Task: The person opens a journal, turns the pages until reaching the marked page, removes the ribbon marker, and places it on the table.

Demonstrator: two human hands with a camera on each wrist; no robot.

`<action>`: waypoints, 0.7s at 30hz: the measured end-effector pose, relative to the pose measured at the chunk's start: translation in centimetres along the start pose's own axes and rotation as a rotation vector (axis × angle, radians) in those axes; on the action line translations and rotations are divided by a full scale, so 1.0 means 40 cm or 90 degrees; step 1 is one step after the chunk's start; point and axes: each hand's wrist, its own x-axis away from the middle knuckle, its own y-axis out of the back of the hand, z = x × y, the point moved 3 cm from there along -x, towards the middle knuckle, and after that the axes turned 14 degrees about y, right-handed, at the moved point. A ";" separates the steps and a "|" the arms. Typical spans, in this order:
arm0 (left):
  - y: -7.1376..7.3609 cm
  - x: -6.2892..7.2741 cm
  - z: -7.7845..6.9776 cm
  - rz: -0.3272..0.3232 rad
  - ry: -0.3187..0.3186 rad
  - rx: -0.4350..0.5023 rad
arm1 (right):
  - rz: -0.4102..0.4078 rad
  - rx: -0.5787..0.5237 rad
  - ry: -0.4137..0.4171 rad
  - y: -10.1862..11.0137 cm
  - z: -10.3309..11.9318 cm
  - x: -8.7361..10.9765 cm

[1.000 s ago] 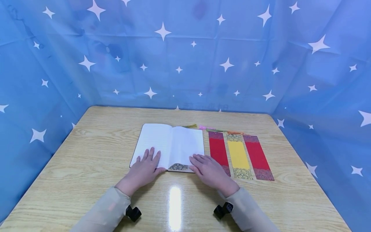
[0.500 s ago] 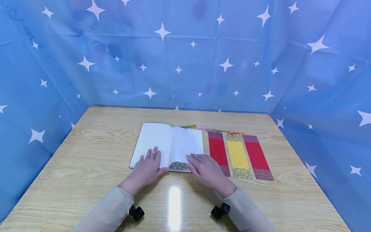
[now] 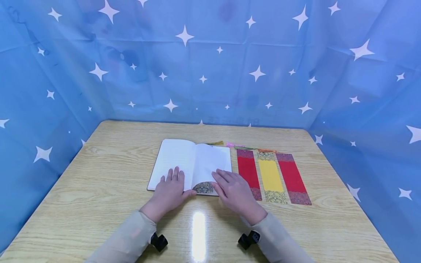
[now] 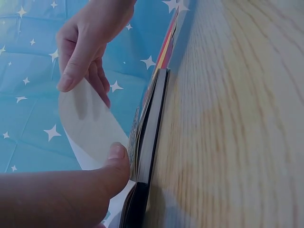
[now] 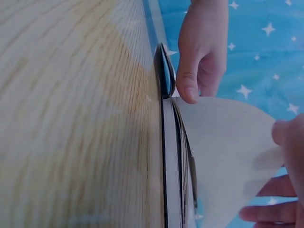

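Note:
An open notebook lies on the table. My left hand rests on the near part of its left page, fingers straight, thumb near the spine. My right hand pinches the near right corner of a white page between thumb and fingers. That page bows up off the pages below in the left wrist view. Beneath it shows the dark patterned end of a bookmark; its middle is hidden by the page. A gold tassel sticks out past the notebook's far edge.
Right of the notebook lie a red bookmark, a yellow bookmark and another red bookmark, side by side. Pink, green and orange tassels lie at their far ends. A blue starred curtain surrounds the wooden table.
The page's near edge has risen, uncovering more of the patterned bookmark end. My right hand has moved slightly left with the page. My left hand has slid a little right toward the spine.

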 end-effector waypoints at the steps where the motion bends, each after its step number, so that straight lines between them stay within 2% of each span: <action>1: 0.000 -0.001 0.000 -0.003 -0.001 0.000 | -0.006 0.002 0.002 0.000 -0.001 0.000; 10: 0.021 0.002 -0.005 -0.055 -0.034 0.023 | -0.038 -0.003 0.010 0.003 -0.006 0.001; 21: 0.025 0.000 -0.006 -0.112 -0.085 0.045 | -0.089 -0.007 0.040 0.010 -0.007 -0.001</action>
